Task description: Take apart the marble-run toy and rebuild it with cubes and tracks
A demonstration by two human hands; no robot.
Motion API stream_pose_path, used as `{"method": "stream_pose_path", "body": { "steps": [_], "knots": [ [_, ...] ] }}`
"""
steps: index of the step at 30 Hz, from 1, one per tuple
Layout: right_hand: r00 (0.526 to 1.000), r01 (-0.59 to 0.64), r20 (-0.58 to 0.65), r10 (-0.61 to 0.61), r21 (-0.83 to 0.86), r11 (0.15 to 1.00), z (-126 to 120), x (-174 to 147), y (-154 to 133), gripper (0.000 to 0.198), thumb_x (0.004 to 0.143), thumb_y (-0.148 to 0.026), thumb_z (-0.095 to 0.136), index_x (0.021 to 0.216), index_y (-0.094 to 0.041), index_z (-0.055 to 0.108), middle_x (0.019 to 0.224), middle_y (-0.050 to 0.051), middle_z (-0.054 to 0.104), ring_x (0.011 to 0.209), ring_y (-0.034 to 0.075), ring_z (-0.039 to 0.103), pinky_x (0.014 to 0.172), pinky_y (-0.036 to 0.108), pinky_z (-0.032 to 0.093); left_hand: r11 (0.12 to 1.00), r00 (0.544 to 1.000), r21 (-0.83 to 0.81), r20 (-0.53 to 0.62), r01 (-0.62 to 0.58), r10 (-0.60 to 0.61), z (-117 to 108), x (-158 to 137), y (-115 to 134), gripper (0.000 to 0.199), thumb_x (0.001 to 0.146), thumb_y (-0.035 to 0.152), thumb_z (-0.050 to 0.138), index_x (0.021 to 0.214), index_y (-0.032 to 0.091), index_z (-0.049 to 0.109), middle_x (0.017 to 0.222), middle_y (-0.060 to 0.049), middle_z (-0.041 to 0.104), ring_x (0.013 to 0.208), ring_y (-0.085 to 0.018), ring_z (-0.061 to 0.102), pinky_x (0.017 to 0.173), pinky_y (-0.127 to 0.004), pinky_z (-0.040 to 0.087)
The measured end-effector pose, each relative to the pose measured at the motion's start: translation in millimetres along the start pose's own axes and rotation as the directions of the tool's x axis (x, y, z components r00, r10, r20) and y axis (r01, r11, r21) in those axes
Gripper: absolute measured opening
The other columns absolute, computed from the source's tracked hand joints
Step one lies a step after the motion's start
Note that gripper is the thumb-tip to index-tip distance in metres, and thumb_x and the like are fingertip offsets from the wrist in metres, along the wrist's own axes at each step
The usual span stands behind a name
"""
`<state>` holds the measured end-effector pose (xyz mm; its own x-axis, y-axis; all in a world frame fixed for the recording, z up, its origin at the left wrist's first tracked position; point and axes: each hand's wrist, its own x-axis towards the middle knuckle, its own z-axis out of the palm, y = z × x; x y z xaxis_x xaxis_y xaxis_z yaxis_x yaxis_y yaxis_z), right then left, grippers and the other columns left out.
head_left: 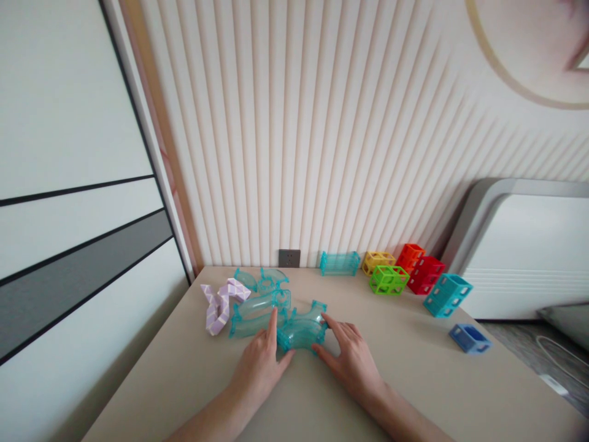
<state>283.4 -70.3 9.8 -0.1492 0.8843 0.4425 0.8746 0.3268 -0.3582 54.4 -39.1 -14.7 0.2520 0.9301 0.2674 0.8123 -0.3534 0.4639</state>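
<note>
Clear teal plastic tube pieces lie together in front of me on the table. A curved tube piece (304, 333) sits between my two hands. My left hand (261, 358) is at its left end, index finger stretched forward and thumb at the near edge. My right hand (353, 356) has thumb and index finger around its right end. Just left of it lies a straight tube piece (253, 324), with another tube piece (260, 304) behind it. My left index finger overlaps these pieces, so exact contact there is hard to see.
A purple and white folded puzzle (221, 309) lies at the left. Smaller teal pieces (271, 279) and a straight teal tube (340, 263) are farther back. Yellow (378, 261), green (389, 280), red (426, 275), teal (447, 295) and blue (470, 338) frame blocks stand right.
</note>
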Motion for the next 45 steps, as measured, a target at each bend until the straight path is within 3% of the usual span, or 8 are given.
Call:
{"method": "stream_pose_path", "body": {
  "steps": [6,11,16,20,28,34,45],
  "knots": [
    [0.996,-0.059,0.064,0.058,0.022,0.998,2,-2,3,0.066,0.084,-0.043,0.071,0.143,-0.025,0.049,0.116,0.008,0.074,0.104,0.028,0.069,0.093,0.043,0.054,1.0,1.0,0.002,0.01,-0.015,0.015,-3,-1,0,0.087,0.085,0.028,0.062,0.156,0.01,0.016,0.114,-0.019,0.073,0.11,-0.032,0.07,0.087,-0.04,0.056],
    [0.98,-0.133,0.151,0.128,0.027,0.991,3,0,5,0.081,0.08,-0.044,0.074,0.15,-0.021,0.041,0.121,0.012,0.072,0.112,0.031,0.066,0.097,0.046,0.051,0.991,0.986,-0.012,-0.104,-0.134,0.132,-9,-4,0,0.089,0.089,0.04,0.06,0.158,0.013,0.012,0.129,-0.021,0.067,0.118,-0.032,0.066,0.093,-0.043,0.056],
    [0.963,-0.126,0.24,0.119,0.015,0.992,-5,4,0,0.058,0.078,-0.046,0.077,0.128,-0.023,0.063,0.131,0.013,0.066,0.12,0.032,0.06,0.105,0.047,0.042,0.984,0.971,-0.002,-0.16,-0.181,0.178,-10,-2,-2,0.078,0.093,0.037,0.056,0.157,0.016,0.018,0.124,-0.019,0.07,0.109,-0.029,0.07,0.09,-0.041,0.058],
    [0.965,-0.108,0.241,0.102,0.012,0.994,-6,4,-1,0.042,0.081,-0.045,0.076,0.116,-0.023,0.068,0.127,0.012,0.068,0.117,0.032,0.061,0.103,0.046,0.043,0.985,0.973,0.011,-0.157,-0.17,0.169,-8,-1,-3,0.074,0.093,0.034,0.055,0.156,0.018,0.02,0.123,-0.017,0.07,0.107,-0.029,0.071,0.089,-0.04,0.058],
    [0.969,-0.11,0.222,0.112,-0.019,0.994,-5,4,0,0.048,0.08,-0.05,0.076,0.116,-0.021,0.066,0.121,0.012,0.07,0.112,0.031,0.064,0.1,0.045,0.044,0.998,0.999,0.046,0.001,-0.033,0.033,-10,-3,2,0.081,0.088,0.033,0.059,0.156,0.014,0.02,0.117,-0.017,0.072,0.107,-0.031,0.071,0.088,-0.04,0.056],
    [0.972,-0.088,0.215,0.094,-0.038,0.995,-6,4,-2,0.03,0.085,-0.046,0.072,0.102,-0.021,0.067,0.11,0.01,0.073,0.104,0.029,0.067,0.095,0.043,0.046,0.999,1.0,0.046,0.008,-0.02,0.02,-7,-2,2,0.079,0.088,0.03,0.059,0.156,0.015,0.022,0.118,-0.016,0.073,0.107,-0.029,0.071,0.088,-0.038,0.055],
    [0.96,-0.129,0.245,0.137,-0.05,0.99,-6,2,-5,0.036,0.086,-0.045,0.07,0.107,-0.017,0.068,0.115,0.012,0.072,0.11,0.029,0.063,0.099,0.041,0.043,0.995,0.996,0.094,0.08,0.027,-0.035,-12,-1,10,0.083,0.085,0.027,0.06,0.156,0.009,0.022,0.121,-0.018,0.071,0.11,-0.028,0.069,0.092,-0.035,0.053]
  ]
}}
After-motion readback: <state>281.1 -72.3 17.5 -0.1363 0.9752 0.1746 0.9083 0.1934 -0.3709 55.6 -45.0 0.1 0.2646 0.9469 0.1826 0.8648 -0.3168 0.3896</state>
